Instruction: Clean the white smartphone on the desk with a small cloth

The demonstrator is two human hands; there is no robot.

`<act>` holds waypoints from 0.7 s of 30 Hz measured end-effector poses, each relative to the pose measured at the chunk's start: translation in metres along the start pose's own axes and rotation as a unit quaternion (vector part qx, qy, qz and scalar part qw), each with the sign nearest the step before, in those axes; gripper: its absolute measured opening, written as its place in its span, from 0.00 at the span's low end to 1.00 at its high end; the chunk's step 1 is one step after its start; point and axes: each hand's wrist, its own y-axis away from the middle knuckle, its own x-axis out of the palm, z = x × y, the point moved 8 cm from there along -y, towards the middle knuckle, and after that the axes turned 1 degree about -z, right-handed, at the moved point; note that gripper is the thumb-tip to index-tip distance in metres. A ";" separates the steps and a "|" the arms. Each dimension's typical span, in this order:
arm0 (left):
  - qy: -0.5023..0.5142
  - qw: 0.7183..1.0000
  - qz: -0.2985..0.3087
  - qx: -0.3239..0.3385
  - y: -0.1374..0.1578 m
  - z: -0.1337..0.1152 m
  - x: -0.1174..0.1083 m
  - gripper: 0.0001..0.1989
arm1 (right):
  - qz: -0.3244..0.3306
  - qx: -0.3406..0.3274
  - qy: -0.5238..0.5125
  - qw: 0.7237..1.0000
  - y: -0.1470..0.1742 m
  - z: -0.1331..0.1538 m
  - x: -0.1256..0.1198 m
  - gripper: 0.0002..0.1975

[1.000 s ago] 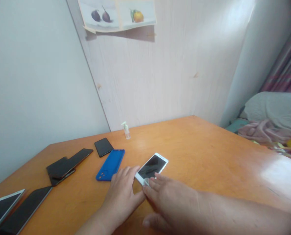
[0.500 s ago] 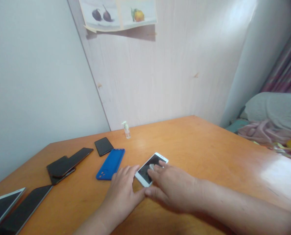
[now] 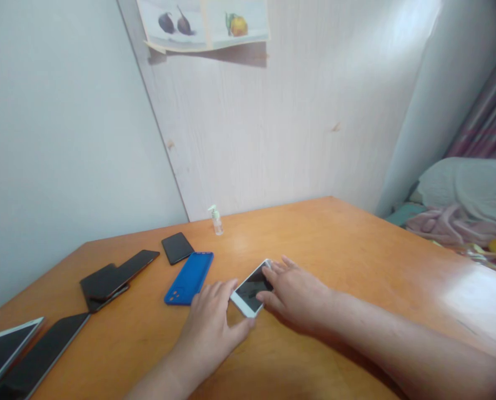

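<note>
A white smartphone [image 3: 254,289] with a dark screen lies face up on the wooden table. My left hand [image 3: 214,311] grips its near end, fingers at the left edge and thumb at the lower corner. Over the far right part of the screen, my right hand [image 3: 291,286] has its fingers bent, with the fingertips on the glass. The small white wipe seen under these fingertips earlier is mostly hidden now. Just left of my left hand lies a blue phone case [image 3: 189,279], open side up.
Several dark phones [image 3: 118,278] overlap on the left of the table [image 3: 356,255]. A white-framed tablet or phone [image 3: 10,350] and a long black phone [image 3: 43,355] lie nearer. At the back are a small black device [image 3: 178,248] and a clear pump bottle [image 3: 216,221].
My right hand has slid along the screen toward the phone's far end, and its thumb has come away from my left thumb. My left hand and the phone stay in place.
</note>
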 end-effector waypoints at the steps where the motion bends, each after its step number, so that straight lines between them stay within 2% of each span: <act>1: 0.000 1.000 -0.001 -0.002 0.000 0.000 0.000 0.29 | -0.003 0.002 0.000 1.000 0.000 0.000 0.000 0.25; 2: 0.001 1.000 0.000 -0.004 0.000 0.000 -0.001 0.29 | 0.000 -0.014 -0.007 1.000 0.002 0.005 0.001 0.27; 5: 0.002 1.000 -0.003 -0.007 0.001 0.001 -0.001 0.29 | 0.022 -0.121 -0.052 0.991 0.013 0.035 0.003 0.31; 7: 0.001 1.000 -0.008 -0.002 0.001 0.001 -0.001 0.29 | 0.034 -0.160 -0.071 0.984 0.016 0.043 0.003 0.30; 9: -0.001 1.000 -0.009 0.002 0.001 0.002 0.000 0.29 | 0.030 -0.139 -0.059 0.988 0.010 0.033 0.003 0.25; 13: 0.000 1.000 -0.016 0.004 0.001 0.003 0.002 0.31 | -0.021 -0.020 -0.011 1.000 -0.005 -0.003 0.001 0.22; 15: 0.005 1.000 -0.018 0.006 0.001 0.004 0.003 0.31 | -0.020 -0.039 -0.021 0.999 -0.003 0.004 0.002 0.24; 19: 0.009 1.000 -0.022 0.003 0.001 0.005 0.003 0.33 | 0.015 -0.161 -0.075 0.984 0.010 0.036 0.006 0.26; 21: 0.008 1.000 -0.021 0.004 0.001 0.004 0.002 0.32 | 0.016 -0.149 -0.083 0.985 0.007 0.029 0.008 0.23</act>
